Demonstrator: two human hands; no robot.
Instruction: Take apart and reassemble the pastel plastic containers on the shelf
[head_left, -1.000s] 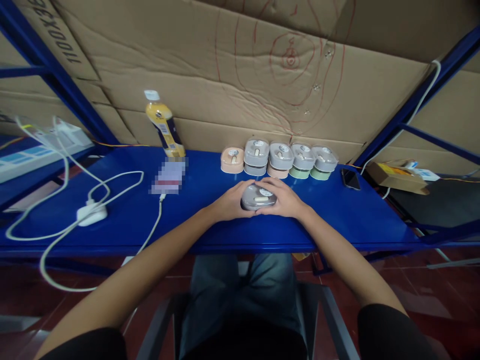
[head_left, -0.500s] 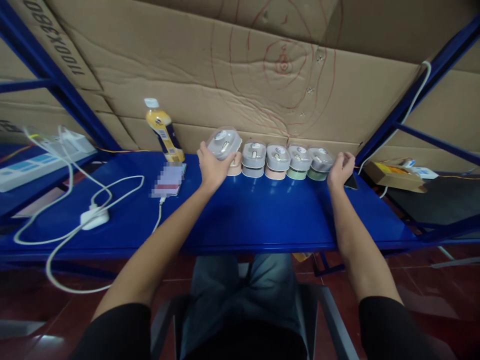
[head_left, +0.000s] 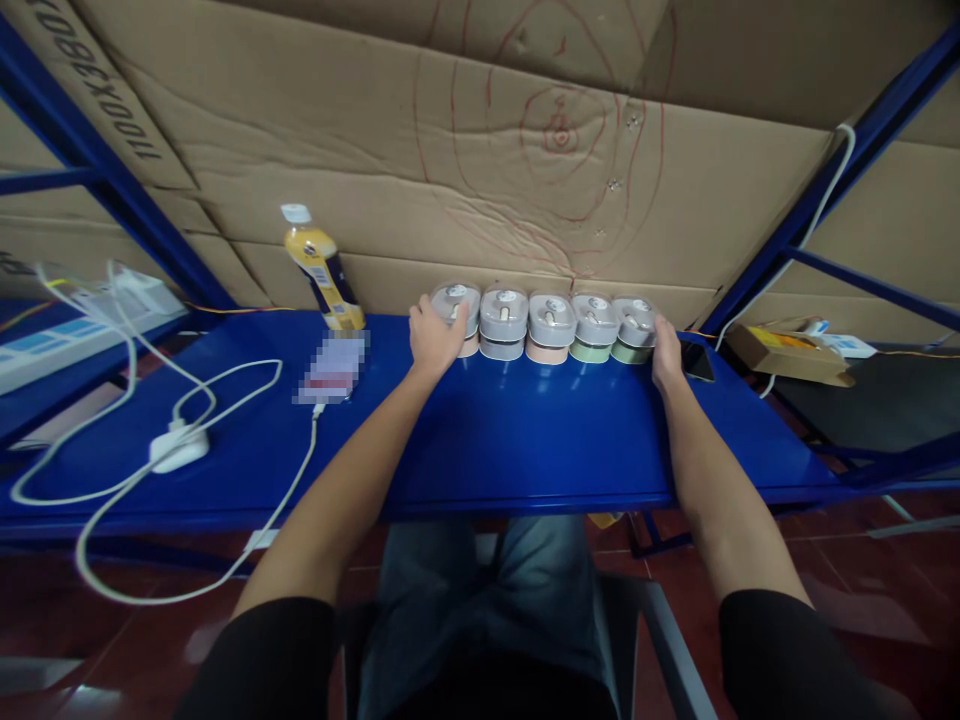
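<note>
A row of several small lidded boxes stands along the back of the blue table. Each has a clear, rounded top over a coloured base. My left hand [head_left: 435, 340] is wrapped round the leftmost box [head_left: 459, 298], with the thumb on its front and the fingers on its far left side; its pinkish base is partly covered. My right hand [head_left: 666, 352] lies flat against the right side of the end box [head_left: 635, 318], which has a dark green base. Between them stand a grey-based box [head_left: 503, 316], a peach-based box [head_left: 552, 320] and a light green-based box [head_left: 595, 320].
Left of the row are a yellow drink bottle [head_left: 321, 265], a blurred-out phone [head_left: 331, 368] on a cable and a white charger [head_left: 178, 446]. A dark phone [head_left: 699, 362] lies beyond my right hand. Cardboard [head_left: 315, 120] walls the back.
My left hand has brought the raised clear-topped part down onto the leftmost pinkish base. My right hand has moved in against the end box's side.
</note>
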